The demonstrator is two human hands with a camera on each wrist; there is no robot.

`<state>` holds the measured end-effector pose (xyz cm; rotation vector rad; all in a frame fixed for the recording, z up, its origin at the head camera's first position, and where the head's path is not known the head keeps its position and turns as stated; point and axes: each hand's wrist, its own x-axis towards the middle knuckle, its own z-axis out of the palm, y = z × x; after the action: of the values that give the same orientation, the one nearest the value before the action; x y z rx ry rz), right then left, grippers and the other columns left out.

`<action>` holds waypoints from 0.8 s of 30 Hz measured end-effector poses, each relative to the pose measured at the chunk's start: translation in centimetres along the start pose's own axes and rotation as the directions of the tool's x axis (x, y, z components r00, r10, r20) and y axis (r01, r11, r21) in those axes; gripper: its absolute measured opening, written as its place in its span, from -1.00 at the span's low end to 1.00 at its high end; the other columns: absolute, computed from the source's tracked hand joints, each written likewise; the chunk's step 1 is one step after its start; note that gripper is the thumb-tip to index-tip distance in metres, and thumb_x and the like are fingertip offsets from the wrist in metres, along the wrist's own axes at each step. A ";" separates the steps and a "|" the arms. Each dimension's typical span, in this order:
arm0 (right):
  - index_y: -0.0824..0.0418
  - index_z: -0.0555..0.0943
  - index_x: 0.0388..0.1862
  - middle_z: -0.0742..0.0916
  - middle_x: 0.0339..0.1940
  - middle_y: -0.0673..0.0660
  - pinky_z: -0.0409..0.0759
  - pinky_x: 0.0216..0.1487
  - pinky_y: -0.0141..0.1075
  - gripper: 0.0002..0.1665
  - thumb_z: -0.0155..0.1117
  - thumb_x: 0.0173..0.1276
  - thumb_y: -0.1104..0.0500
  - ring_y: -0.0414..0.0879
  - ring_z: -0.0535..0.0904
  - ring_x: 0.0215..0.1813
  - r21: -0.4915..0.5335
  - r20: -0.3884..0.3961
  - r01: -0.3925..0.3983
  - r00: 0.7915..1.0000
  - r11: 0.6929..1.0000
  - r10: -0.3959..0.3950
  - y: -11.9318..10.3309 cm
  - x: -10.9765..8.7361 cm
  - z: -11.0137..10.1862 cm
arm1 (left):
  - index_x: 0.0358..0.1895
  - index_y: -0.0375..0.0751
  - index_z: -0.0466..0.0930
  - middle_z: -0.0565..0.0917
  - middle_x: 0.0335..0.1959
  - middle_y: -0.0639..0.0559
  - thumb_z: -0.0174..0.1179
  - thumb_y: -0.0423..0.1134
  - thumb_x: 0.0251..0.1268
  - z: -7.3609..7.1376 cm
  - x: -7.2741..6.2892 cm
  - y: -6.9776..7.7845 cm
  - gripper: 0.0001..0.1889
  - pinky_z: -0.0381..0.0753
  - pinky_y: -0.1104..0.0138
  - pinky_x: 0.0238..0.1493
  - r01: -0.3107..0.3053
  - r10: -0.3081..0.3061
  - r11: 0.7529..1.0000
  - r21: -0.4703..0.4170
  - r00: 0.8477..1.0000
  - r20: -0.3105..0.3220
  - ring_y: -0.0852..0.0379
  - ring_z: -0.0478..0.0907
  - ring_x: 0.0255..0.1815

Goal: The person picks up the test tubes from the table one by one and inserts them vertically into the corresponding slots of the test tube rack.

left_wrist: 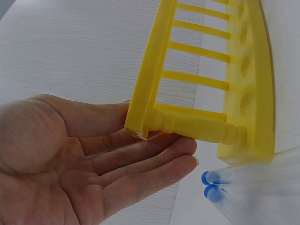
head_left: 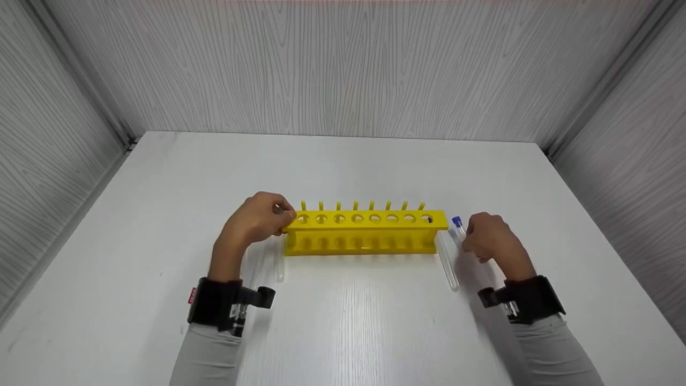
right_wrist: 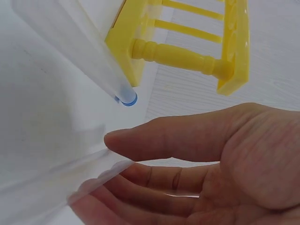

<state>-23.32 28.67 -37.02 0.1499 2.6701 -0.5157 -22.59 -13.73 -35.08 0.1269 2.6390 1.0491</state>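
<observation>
A yellow test tube rack (head_left: pixel 364 241) stands upright in the middle of the table, a row of holes along its top plate. My left hand (head_left: pixel 262 217) pinches the left end of that top plate, with the thumb on it in the left wrist view and the fingers reaching beneath. To the right of the rack, my right hand (head_left: pixel 490 238) has its thumb and fingers around a clear blue-capped test tube (head_left: pixel 458 228); the cap points away from me. Another clear tube (head_left: pixel 447 262) lies between this hand and the rack's right end.
Left of the rack lie clear tubes (head_left: pixel 280 265), and two blue caps (left_wrist: pixel 213 193) show there in the left wrist view. Wood-grain panels (head_left: pixel 343 69) enclose the white table (head_left: pixel 348 327) at the back and sides.
</observation>
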 end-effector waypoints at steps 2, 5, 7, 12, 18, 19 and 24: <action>0.49 0.51 0.03 0.68 -0.18 0.37 0.69 -0.33 -0.25 -0.61 0.27 0.28 0.29 0.03 0.69 -0.32 0.003 -0.012 0.003 1.000 1.000 -0.003 -0.1 -0.2 -0.1 | 0.20 -0.28 0.60 0.71 0.09 -0.25 0.08 -0.15 0.54 0.0 0.0 -0.1 -0.64 0.57 0.19 -0.09 0.000 0.000 1.000 -0.004 1.000 0.001 -0.11 0.71 -0.07; 0.48 0.51 0.02 0.69 -0.20 0.36 0.67 -0.35 -0.26 -0.61 0.27 0.28 0.27 0.03 0.69 -0.34 0.008 -0.036 0.011 0.999 1.000 -0.011 -0.2 -0.4 -0.3 | 0.21 -0.30 0.59 0.70 0.11 -0.26 0.07 -0.15 0.54 0.1 0.0 -0.1 -0.63 0.59 0.16 -0.06 -0.005 0.005 1.000 -0.010 1.000 0.005 -0.16 0.72 -0.03; 0.47 0.52 0.00 0.69 -0.24 0.34 0.64 -0.38 -0.27 -0.63 0.27 0.28 0.26 0.01 0.69 -0.38 0.011 -0.052 0.022 0.998 1.000 -0.021 -0.2 -0.4 -0.3 | 0.21 -0.29 0.59 0.69 0.11 -0.26 0.06 -0.15 0.54 0.1 0.0 -0.1 -0.63 0.59 0.15 -0.04 -0.004 0.004 1.000 -0.012 1.000 0.004 -0.17 0.72 -0.02; 0.45 0.52 -0.04 0.70 -0.29 0.31 0.59 -0.43 -0.29 -0.65 0.25 0.27 0.24 -0.02 0.68 -0.42 0.015 -0.070 0.035 0.997 0.999 -0.034 -0.3 -0.7 -0.5 | 0.20 -0.28 0.60 0.70 0.11 -0.26 0.06 -0.15 0.54 0.1 0.0 -0.1 -0.64 0.59 0.13 -0.02 -0.004 0.004 1.000 -0.011 1.000 0.001 -0.15 0.72 -0.04; 0.44 0.51 -0.04 0.69 -0.24 0.34 0.61 -0.41 -0.30 -0.64 0.27 0.29 0.21 -0.02 0.68 -0.41 0.038 -0.083 0.045 0.996 0.998 -0.042 -0.5 -1.0 -0.8 | 0.19 -0.28 0.61 0.71 0.10 -0.24 0.07 -0.15 0.54 0.0 0.0 -0.2 -0.65 0.58 0.14 -0.05 -0.012 0.012 1.000 -0.009 1.000 0.002 -0.13 0.72 -0.06; 0.44 0.50 -0.04 0.69 -0.24 0.34 0.61 -0.41 -0.30 -0.64 0.27 0.29 0.21 -0.02 0.69 -0.41 0.042 -0.090 0.053 0.995 0.998 -0.049 -0.5 -1.1 -0.8 | 0.19 -0.28 0.60 0.71 0.10 -0.25 0.06 -0.15 0.55 0.0 0.0 -0.2 -0.65 0.58 0.14 -0.05 -0.016 0.017 1.000 -0.012 1.000 0.004 -0.14 0.72 -0.05; 0.46 0.51 -0.02 0.72 -0.24 0.36 0.58 -0.41 -0.28 -0.61 0.25 0.30 0.19 -0.05 0.70 -0.45 0.054 -0.134 0.098 0.987 0.994 -0.090 -0.6 -1.4 -1.0 | 0.20 -0.31 0.59 0.71 0.11 -0.26 0.06 -0.18 0.56 -0.1 -0.2 -0.3 -0.66 0.59 0.13 -0.05 -0.034 0.034 0.999 -0.019 0.999 0.011 -0.19 0.72 -0.01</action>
<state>-22.48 28.45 -35.39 0.0782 2.8015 -0.6372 -22.46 -14.05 -35.18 0.1737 2.6250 1.0811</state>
